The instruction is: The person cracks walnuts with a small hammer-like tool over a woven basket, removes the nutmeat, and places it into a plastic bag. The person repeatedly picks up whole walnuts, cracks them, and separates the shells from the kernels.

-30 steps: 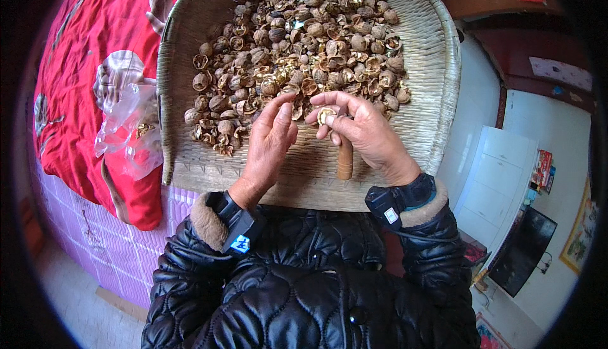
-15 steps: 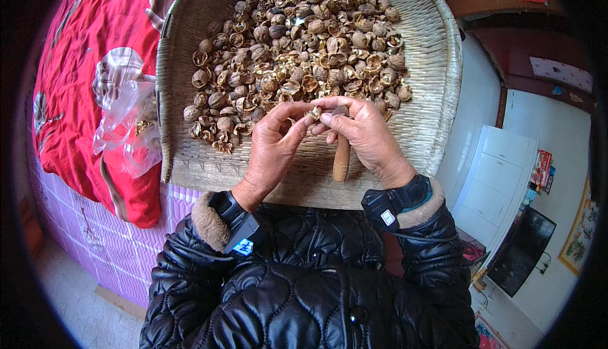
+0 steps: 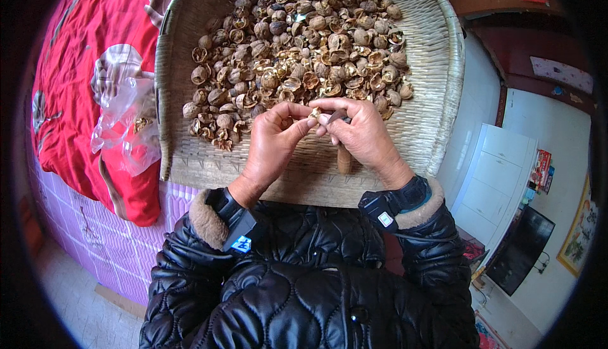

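My left hand (image 3: 269, 146) is closed in a pinch on a small pale piece of walnut (image 3: 315, 113). Against the same piece rest the fingertips of my right hand (image 3: 369, 137), whose fingers also keep hold of a tool with a dark metal end and a wooden handle (image 3: 344, 160). Its handle points down toward me; the fingers partly cover the metal end, so its exact kind is unclear. Just beyond both hands a heap of walnuts and broken shells (image 3: 291, 70) lies in a wide woven basket tray (image 3: 430, 95).
Left of the tray, a clear plastic bag (image 3: 126, 130) with some nut pieces lies on a red patterned quilt (image 3: 63, 95). Under it is a purple bed cover (image 3: 114, 241). A white cabinet (image 3: 494, 171) and a dark television (image 3: 520, 251) stand at the right.
The wooden handle has tilted slightly and shows less below my right hand. Both hands stay together at the walnut piece, with small finger shifts.
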A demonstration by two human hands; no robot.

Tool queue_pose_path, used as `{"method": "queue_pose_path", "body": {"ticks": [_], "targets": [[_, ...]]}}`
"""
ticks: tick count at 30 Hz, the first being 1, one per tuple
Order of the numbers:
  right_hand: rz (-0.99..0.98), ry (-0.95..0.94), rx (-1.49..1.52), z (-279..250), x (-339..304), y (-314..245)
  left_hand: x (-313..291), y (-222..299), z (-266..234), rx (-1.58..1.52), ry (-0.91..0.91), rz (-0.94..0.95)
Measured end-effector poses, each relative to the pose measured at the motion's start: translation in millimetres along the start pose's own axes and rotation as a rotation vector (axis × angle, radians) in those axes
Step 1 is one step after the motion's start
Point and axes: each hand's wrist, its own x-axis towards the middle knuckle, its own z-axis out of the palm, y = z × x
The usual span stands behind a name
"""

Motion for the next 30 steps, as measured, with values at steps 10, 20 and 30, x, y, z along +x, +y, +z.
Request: {"method": "queue_pose_path", "body": {"ticks": [10, 20, 30], "targets": [[-0.149, 0.045, -0.113, 3.5, 0.4, 2.6, 1.7, -3.9, -2.3, -0.053, -0.010, -0.074], [-0.210, 0.088, -0.227, 5.8, 2.0, 3.7, 0.9, 1.1, -0.3, -0.122, 0.022, -0.213], [-0.260, 0.098, -0.252, 5.2, 4.3, 5.1, 2.8, 1.5, -2.7, -0.153, 0.001, -0.216]]}}
